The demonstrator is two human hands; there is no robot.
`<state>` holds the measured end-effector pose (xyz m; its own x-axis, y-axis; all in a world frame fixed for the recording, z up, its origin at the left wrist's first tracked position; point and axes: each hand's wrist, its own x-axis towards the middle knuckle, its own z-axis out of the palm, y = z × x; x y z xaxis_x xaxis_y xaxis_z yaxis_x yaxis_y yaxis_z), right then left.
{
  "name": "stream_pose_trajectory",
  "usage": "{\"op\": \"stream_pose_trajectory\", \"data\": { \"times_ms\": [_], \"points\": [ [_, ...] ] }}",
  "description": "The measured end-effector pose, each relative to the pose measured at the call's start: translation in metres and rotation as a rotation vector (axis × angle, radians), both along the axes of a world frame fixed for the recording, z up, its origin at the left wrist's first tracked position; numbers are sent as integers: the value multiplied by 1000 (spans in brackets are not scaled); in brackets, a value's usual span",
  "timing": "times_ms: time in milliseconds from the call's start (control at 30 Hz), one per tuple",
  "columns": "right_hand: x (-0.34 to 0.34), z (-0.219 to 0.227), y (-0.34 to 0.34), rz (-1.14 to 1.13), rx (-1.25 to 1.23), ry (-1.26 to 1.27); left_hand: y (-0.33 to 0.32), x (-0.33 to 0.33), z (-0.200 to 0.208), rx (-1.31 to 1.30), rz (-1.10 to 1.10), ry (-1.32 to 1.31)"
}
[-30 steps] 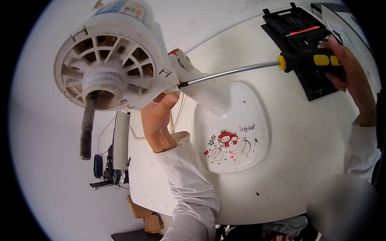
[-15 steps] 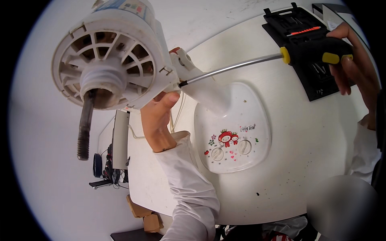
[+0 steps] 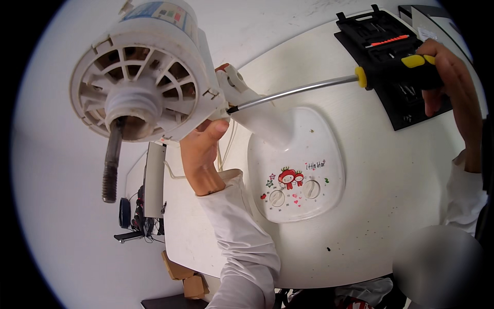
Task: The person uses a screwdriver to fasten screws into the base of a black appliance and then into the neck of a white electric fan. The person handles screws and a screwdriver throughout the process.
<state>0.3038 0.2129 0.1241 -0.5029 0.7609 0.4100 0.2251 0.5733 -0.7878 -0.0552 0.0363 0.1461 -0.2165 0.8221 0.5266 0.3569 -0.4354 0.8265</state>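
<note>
My left hand [image 3: 203,141] grips the underside of a white fan motor housing [image 3: 138,46], thumb near its corner. The housing's slotted round face is toward me, and a bare threaded metal shaft [image 3: 111,159] sticks out of it, pointing down. In my right hand [image 3: 455,85] is the black-and-yellow handle of a screwdriver [image 3: 303,88]. Its long shank reaches left, and its dark tip meets the housing's lower right corner, just above my left thumb; any screw there is too small to make out. The housing appears joined to the white neck of the fan base [image 3: 303,149].
The base carries two round knobs and red cartoon prints on the white table [image 3: 370,206]. An open black tool case [image 3: 378,41] lies at the far right, with small bits near it. Dark specks dot the table's near right. Cardboard boxes [image 3: 194,286] are below the left edge.
The screwdriver handle has turned in my right hand, its yellow patches now higher, and my fingers have shifted around it. The housing has tilted slightly. My left hand keeps its grip.
</note>
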Motion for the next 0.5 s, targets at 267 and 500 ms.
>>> {"op": "stream_pose_trajectory", "data": {
  "times_ms": [267,500],
  "points": [
    [-6,4,-10,-35,-136,-24,-1,0,-1,-1,8,1],
    [-4,9,-9,13,-121,-50,-2,0,-1,-8,16,-1]
  ]
}}
